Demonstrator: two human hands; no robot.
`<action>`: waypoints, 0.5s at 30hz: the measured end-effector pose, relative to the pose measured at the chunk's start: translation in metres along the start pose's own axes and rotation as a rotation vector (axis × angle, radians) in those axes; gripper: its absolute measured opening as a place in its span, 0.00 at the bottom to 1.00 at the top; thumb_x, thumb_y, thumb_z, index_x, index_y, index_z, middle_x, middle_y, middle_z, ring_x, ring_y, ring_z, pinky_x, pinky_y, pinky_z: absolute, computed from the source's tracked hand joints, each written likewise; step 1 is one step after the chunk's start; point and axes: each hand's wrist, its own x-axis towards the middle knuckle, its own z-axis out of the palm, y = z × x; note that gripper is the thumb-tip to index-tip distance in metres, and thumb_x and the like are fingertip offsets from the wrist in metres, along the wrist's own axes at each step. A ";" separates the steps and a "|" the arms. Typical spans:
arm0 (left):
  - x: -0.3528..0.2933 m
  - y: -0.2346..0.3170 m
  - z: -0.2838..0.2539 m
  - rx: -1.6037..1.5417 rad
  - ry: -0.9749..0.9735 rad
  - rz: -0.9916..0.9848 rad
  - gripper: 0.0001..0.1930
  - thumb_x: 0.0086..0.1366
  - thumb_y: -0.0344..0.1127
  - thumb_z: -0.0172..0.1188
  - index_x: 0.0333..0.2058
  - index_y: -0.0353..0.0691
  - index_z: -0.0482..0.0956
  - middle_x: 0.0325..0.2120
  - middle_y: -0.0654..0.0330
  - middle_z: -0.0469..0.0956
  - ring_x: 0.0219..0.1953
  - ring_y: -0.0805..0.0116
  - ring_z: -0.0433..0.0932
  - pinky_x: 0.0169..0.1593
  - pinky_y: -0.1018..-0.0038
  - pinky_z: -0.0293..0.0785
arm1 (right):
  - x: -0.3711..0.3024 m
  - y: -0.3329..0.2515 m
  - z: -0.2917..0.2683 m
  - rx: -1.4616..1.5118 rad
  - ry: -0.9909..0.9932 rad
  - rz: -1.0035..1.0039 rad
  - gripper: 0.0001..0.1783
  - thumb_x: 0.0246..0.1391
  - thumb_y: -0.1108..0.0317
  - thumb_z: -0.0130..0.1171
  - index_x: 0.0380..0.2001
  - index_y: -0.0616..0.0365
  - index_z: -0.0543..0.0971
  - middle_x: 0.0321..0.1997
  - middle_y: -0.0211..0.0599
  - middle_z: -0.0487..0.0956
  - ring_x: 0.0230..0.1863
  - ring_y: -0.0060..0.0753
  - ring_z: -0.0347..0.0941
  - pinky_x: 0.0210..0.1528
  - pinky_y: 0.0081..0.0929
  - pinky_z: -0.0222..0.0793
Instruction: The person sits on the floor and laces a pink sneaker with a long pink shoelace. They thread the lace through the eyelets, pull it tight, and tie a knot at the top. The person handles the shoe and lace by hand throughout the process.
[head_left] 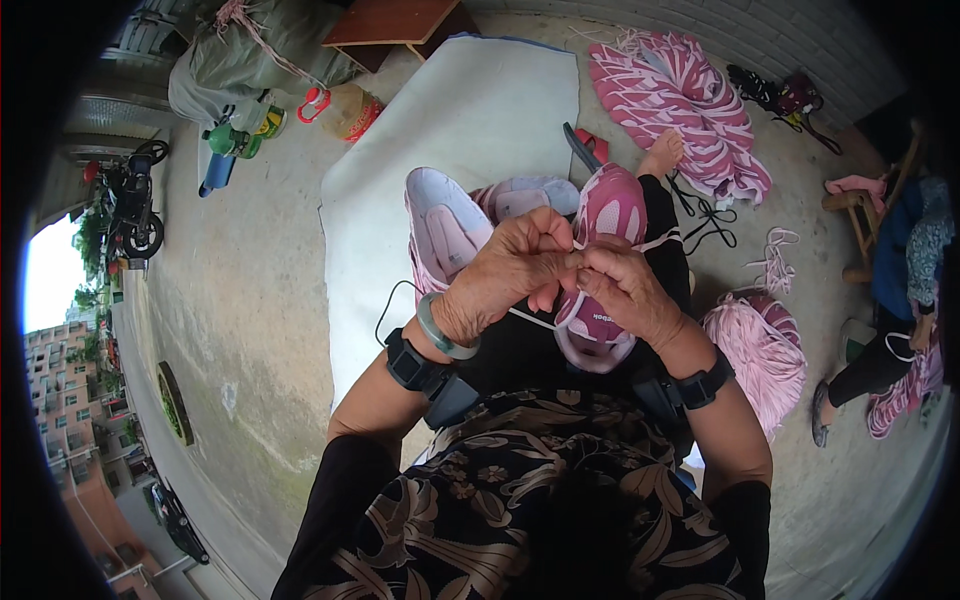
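A pink sneaker (612, 205) rests on my lap with its toe pointing away, and a thin white shoelace (662, 240) trails out from it to both sides. Over the sneaker's lacing area my two hands meet, fingertips nearly touching. My left hand (512, 268), with a jade-coloured bangle (437, 330) on the wrist, pinches the shoelace between thumb and forefinger. Closed opposite it, my right hand (637, 297) grips the lace as well; the exact bit between the fingers is hidden. Left of my hands stand a pale pink shoe (443, 240) and another shoe (532, 197) behind it.
A white sheet (370, 220) covers the floor ahead. Pink shoe pieces (685, 110) lie heaped at the far right, a bundle of pink laces (757, 355) by my right arm. A person's leg (870, 370) shows farther right. Bottles (350, 112) stand far left.
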 end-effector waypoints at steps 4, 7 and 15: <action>0.000 -0.006 -0.007 0.206 0.069 -0.026 0.02 0.61 0.29 0.53 0.33 0.38 0.71 0.18 0.65 0.74 0.12 0.84 0.64 0.16 0.88 0.58 | 0.022 -0.007 -0.024 -0.305 0.025 -0.138 0.06 0.47 0.71 0.51 0.30 0.60 0.73 0.27 0.38 0.74 0.35 0.44 0.69 0.42 0.36 0.62; 0.003 -0.014 -0.008 0.331 0.124 -0.031 0.04 0.62 0.30 0.53 0.34 0.38 0.75 0.17 0.67 0.73 0.13 0.85 0.63 0.17 0.88 0.58 | 0.038 -0.012 -0.041 -0.391 0.147 -0.173 0.05 0.47 0.72 0.51 0.29 0.60 0.73 0.27 0.40 0.74 0.35 0.45 0.70 0.41 0.37 0.62; 0.019 -0.042 -0.013 0.523 0.233 0.038 0.05 0.61 0.28 0.53 0.28 0.36 0.78 0.17 0.67 0.73 0.16 0.82 0.68 0.20 0.83 0.65 | 0.056 -0.024 -0.073 -0.338 0.192 -0.042 0.03 0.47 0.74 0.48 0.27 0.59 0.71 0.24 0.42 0.75 0.28 0.47 0.70 0.35 0.36 0.64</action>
